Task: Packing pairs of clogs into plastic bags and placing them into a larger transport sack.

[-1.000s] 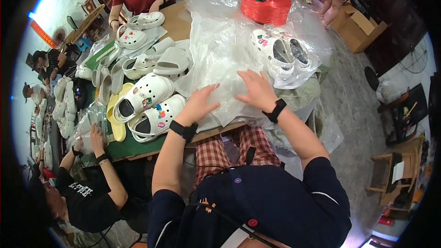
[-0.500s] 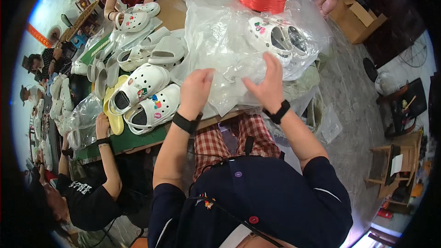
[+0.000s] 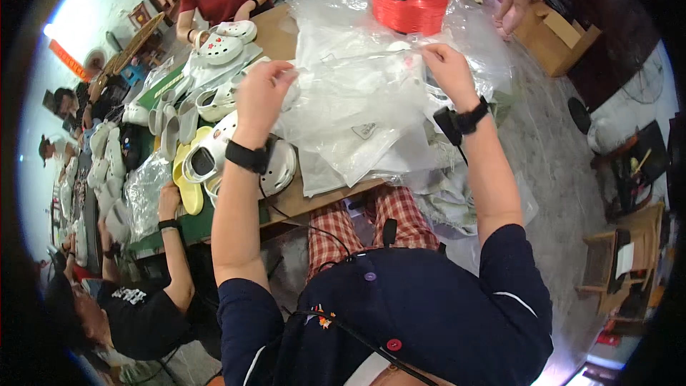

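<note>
A clear plastic bag is stretched between my two hands above the table, with a small printed mark on its lower part. My left hand pinches its upper left edge. At the upper right edge, the fingers of my right hand are closed on the same bag. More clear bags lie stacked beneath it. White clogs with charms sit left of my left forearm, which partly covers them. Another white pair lies behind the bag near my right hand, mostly hidden.
A roll of red plastic twine stands at the table's far side. Yellow clogs and grey-white ones crowd the left. A co-worker's hand touches the yellow pair; a person in red handles white clogs. A cardboard box stands on the floor.
Both my hands have moved up and farther apart, and now a clear bag is spread between them. The fingers, apart before, are pinched on its edge.
</note>
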A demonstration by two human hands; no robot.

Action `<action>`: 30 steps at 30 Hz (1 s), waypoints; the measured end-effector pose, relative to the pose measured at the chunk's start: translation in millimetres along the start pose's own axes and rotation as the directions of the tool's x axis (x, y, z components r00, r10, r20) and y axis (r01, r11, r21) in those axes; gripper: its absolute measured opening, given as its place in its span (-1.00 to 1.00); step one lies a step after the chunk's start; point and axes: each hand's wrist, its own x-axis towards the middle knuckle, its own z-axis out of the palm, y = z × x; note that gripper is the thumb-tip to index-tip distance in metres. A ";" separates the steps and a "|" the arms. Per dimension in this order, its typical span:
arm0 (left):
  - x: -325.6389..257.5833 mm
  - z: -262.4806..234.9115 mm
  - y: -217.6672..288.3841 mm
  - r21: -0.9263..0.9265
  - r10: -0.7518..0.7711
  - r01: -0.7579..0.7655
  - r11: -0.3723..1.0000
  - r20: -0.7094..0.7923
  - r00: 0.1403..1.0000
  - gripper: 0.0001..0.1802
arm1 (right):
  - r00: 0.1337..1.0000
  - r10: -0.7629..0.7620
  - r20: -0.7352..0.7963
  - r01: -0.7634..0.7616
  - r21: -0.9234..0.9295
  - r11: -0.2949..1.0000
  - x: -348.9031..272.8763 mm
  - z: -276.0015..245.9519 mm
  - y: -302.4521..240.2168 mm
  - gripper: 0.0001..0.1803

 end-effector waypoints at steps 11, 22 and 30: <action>-165.3 54.6 -5.0 0.062 0.209 -0.236 0.970 0.292 0.933 -0.80 | 0.918 -0.342 0.201 0.395 -0.395 0.829 -162.3 50.9 -38.5 -0.31; -163.7 -4.9 9.1 0.055 0.162 -0.187 0.981 0.308 0.938 -0.32 | 0.834 -0.551 -0.034 0.549 -0.051 0.834 -177.7 95.3 -39.4 -0.53; -125.8 -120.3 -89.2 0.634 -0.175 0.031 0.773 0.167 0.970 -0.60 | 0.750 -0.639 0.170 0.633 0.097 0.768 -177.0 116.0 -79.7 -0.61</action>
